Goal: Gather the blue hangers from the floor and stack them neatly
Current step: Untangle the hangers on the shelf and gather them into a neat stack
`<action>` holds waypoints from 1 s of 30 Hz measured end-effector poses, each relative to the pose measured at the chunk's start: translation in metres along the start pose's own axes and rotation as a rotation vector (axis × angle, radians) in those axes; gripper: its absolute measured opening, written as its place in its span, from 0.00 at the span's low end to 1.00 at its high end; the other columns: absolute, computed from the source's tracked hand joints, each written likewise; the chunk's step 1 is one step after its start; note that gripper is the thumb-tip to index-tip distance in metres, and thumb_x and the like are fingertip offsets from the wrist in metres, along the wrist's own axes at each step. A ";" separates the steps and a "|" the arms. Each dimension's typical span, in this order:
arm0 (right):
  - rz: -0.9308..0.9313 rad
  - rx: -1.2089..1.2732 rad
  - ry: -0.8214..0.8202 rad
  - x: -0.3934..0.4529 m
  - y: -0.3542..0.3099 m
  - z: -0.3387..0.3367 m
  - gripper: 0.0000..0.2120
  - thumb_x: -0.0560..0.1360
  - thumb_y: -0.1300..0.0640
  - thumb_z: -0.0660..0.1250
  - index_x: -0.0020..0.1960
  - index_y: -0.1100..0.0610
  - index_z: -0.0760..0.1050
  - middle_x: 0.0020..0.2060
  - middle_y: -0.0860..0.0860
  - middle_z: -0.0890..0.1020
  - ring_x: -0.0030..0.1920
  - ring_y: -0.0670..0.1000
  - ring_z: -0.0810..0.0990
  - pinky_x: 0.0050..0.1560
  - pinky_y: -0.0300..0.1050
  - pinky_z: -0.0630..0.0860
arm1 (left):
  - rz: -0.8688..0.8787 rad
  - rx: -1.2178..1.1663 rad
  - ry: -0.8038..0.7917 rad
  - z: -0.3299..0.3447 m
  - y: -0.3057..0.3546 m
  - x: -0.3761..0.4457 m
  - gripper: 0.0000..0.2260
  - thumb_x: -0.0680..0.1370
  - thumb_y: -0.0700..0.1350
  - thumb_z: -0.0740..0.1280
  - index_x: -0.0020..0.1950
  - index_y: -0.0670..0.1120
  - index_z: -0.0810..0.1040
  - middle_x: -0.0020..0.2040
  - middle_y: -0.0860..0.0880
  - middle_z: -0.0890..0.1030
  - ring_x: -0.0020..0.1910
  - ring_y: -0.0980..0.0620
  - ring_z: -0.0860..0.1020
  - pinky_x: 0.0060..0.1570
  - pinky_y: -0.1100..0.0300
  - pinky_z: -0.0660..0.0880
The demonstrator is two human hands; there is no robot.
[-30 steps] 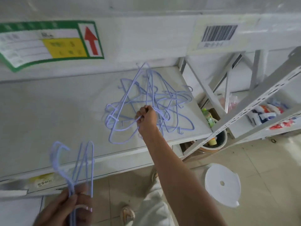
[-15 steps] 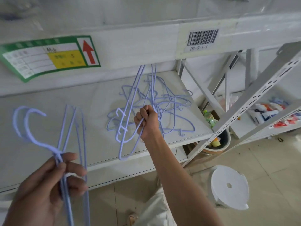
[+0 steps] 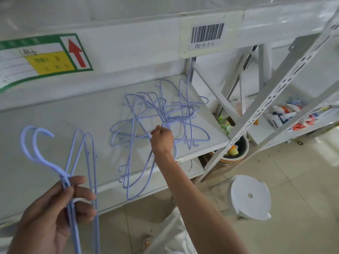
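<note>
- Label (image 3: 42, 57): green-bordered sticker with a red up arrow on the upper shelf's front edge; its writing is too blurred to read and its left end is cut off.
- Left hand (image 3: 53, 215): closed around the necks of a small bundle of hangers (image 3: 86, 162), hooks up and aligned. Judged purpose: this is the growing neat stack, held by the necks so the frames lie flat together. The lower ends run out of frame, so the count is uncertain; two hooks show clearly.
- Shelf (image 3: 55, 134): white board carrying the loose hangers; none are visible on the floor.
- Pile (image 3: 165, 114): blue hangers tangled on the shelf, hooks and arms interlocked; individual hangers cannot be separated by eye.
- Right hand (image 3: 162, 139): fingers pinched shut on wire at the pile's middle. One or two hangers hang from near it over the shelf edge, probably being drawn clear of the tangle. The wrist hides the exact wire gripped.
- Barcode (image 3: 207, 33): tag reading D2-5-1-1.
- Stool (image 3: 249, 197): white, on the floor tiles, well apart from the hangers.
- Far right: a bin and packets, partly hidden behind a slanted rack upright.
</note>
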State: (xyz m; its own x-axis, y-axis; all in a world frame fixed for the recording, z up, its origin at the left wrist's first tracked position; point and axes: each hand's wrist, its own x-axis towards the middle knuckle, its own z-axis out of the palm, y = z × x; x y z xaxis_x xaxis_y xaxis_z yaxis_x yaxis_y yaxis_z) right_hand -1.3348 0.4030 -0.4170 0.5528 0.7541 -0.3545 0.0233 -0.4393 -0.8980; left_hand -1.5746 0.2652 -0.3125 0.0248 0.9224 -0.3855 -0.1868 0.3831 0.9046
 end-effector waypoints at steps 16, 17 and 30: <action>-0.213 -0.218 0.010 0.028 -0.045 -0.013 0.17 0.82 0.50 0.60 0.49 0.58 0.85 0.43 0.58 0.87 0.46 0.60 0.84 0.50 0.53 0.82 | -0.014 -0.101 0.026 0.003 -0.008 -0.002 0.25 0.84 0.36 0.52 0.41 0.47 0.88 0.32 0.44 0.84 0.22 0.48 0.80 0.26 0.56 0.80; -0.209 -0.218 0.006 0.032 -0.048 -0.015 0.18 0.82 0.51 0.59 0.50 0.58 0.85 0.45 0.58 0.87 0.47 0.61 0.84 0.51 0.55 0.82 | -0.007 -0.101 0.035 0.003 -0.009 -0.003 0.25 0.83 0.36 0.52 0.41 0.46 0.87 0.32 0.44 0.84 0.22 0.48 0.80 0.25 0.57 0.80; -0.433 -0.303 -0.174 0.001 -0.031 -0.037 0.19 0.85 0.48 0.58 0.39 0.50 0.79 0.33 0.49 0.81 0.40 0.57 0.82 0.44 0.52 0.77 | 0.126 -0.122 0.041 0.008 -0.006 -0.008 0.13 0.82 0.38 0.58 0.50 0.42 0.83 0.38 0.39 0.83 0.28 0.46 0.80 0.30 0.57 0.80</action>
State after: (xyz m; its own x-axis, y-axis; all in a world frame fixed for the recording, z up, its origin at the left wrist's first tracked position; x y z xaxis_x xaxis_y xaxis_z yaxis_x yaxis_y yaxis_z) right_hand -1.3043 0.3989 -0.3797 0.2945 0.9552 -0.0309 0.4702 -0.1730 -0.8654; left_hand -1.5655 0.2561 -0.3130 -0.0464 0.9590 -0.2795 -0.3038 0.2530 0.9185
